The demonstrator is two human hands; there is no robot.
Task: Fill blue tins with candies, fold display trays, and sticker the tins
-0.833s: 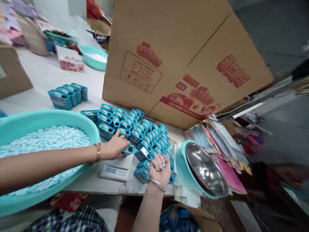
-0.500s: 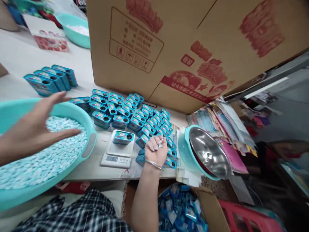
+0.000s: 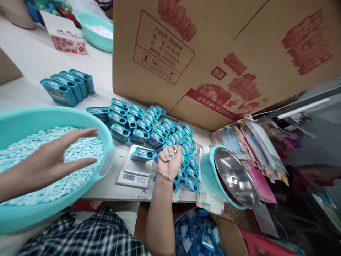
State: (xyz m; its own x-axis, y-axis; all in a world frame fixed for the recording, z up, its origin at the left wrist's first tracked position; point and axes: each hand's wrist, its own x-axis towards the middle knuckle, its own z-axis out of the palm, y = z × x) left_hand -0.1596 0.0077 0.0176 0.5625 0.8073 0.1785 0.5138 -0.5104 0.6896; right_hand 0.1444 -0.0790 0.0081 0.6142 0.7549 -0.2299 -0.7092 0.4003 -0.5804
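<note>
While full of tablets [image 3: 82,151], teal basin [image 3: 107,164]

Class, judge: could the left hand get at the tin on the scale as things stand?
Probably yes. The left hand hangs open over the basin; the tin lies uncovered on the scale just past the basin's rim, and the right hand is beside it, not over it.

Single view, worn on the head. It faces forward and steeply down across the near edge of the table [image 3: 39,60]. It is close: the left hand [image 3: 53,160] enters from the left edge, the right hand [image 3: 169,160] rises from the bottom (single tablets [image 3: 173,153] in its grip can be told apart). A cardboard box [image 3: 213,53] closes the top of the frame. The person's lap lies along the bottom edge.
</note>
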